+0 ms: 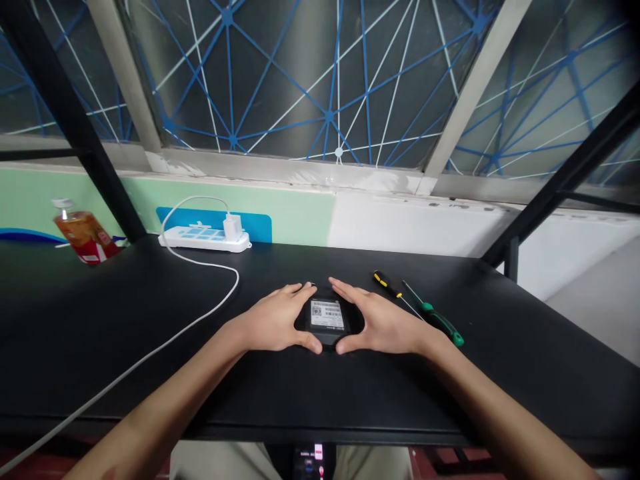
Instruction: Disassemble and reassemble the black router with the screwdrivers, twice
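A small black box-like device (pixel 327 339) with a white printed label (pixel 327 313) lies on the black tabletop, label up. A square code and barcodes show on the label. My left hand (pixel 277 317) curves around its left side, fingers stretched past the far corner and thumb at the near edge. On the other side my right hand (pixel 385 320) mirrors it, thumb and fingers spread apart. Dark gaps show between both palms and the device. Whether the fingertips touch it, I cannot tell.
Right of my hands lie a yellow-and-black screwdriver (pixel 387 283) and a green-handled screwdriver (pixel 443 323). A white power strip (pixel 205 239) with a plugged-in charger (pixel 233 227) sits by the wall. Its white cable (pixel 210 310) crosses the table's left side. A drink pouch (pixel 86 233) stands far left.
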The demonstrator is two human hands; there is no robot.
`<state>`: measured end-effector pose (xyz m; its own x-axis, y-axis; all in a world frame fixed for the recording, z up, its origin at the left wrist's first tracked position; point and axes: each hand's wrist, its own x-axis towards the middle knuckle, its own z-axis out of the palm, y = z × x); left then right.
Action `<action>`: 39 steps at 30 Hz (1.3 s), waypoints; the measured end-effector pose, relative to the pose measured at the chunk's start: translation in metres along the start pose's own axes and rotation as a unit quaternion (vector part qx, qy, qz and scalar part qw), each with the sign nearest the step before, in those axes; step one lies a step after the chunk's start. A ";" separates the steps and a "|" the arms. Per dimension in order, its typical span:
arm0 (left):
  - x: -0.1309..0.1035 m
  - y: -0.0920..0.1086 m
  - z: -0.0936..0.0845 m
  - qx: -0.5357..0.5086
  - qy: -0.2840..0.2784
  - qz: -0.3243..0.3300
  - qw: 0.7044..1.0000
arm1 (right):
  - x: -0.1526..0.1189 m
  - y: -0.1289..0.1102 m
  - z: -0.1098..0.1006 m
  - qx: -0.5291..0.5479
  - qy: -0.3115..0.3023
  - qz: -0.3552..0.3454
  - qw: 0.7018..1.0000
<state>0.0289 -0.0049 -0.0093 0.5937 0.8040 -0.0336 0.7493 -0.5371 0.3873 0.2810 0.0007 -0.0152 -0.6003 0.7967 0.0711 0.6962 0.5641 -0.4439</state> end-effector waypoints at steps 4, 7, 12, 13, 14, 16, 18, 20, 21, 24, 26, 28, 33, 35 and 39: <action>0.000 -0.001 0.003 -0.002 0.007 -0.004 1.000 | 0.001 0.003 0.000 0.014 0.004 -0.010 1.000; -0.001 -0.001 0.006 -0.008 0.021 0.002 1.000 | 0.001 0.004 0.000 0.019 0.006 -0.018 1.000; -0.004 -0.001 0.011 -0.020 0.060 0.020 0.998 | 0.006 0.010 -0.003 -0.009 0.056 -0.027 0.998; -0.004 0.000 0.012 -0.022 0.066 0.024 0.997 | 0.007 0.013 -0.004 -0.038 0.088 -0.015 0.995; -0.004 0.000 0.012 -0.025 0.070 0.029 0.997 | 0.009 0.018 -0.006 -0.078 0.128 0.005 0.989; -0.004 0.001 0.013 -0.031 0.073 0.035 0.996 | 0.012 0.030 -0.009 -0.129 0.188 0.054 0.972; -0.004 0.001 0.014 -0.038 0.072 0.039 0.996 | 0.013 0.044 -0.011 -0.165 0.211 0.102 0.958; -0.004 0.000 0.014 -0.044 0.070 0.042 0.996 | 0.012 0.057 -0.012 -0.200 0.209 0.143 0.947; -0.004 0.000 0.014 -0.046 0.069 0.043 0.996 | 0.011 0.062 -0.013 -0.215 0.202 0.160 0.942; -0.004 -0.001 0.014 -0.052 0.064 0.047 0.996 | 0.008 0.072 -0.012 -0.244 0.176 0.197 0.933; -0.004 -0.003 0.014 -0.055 0.060 0.047 0.996 | 0.008 0.075 -0.012 -0.255 0.164 0.214 0.929; -0.005 -0.004 0.014 -0.057 0.056 0.048 0.996 | 0.008 0.078 -0.012 -0.260 0.160 0.228 0.925; -0.007 -0.006 0.011 -0.079 0.040 0.058 0.994 | 0.009 0.082 -0.013 -0.263 0.168 0.233 0.921; -0.009 -0.007 0.008 -0.087 0.030 0.064 0.994 | 0.008 0.079 -0.015 -0.259 0.179 0.222 0.923; -0.013 -0.009 0.001 -0.085 0.001 0.068 0.994 | 0.006 0.061 -0.024 -0.252 0.242 0.199 0.916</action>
<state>0.0151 -0.0105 -0.0131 0.6854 0.7274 0.0324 0.6016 -0.5908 0.5376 0.3295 0.0449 -0.0207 -0.0994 0.8951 0.4346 0.9883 0.1395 -0.0614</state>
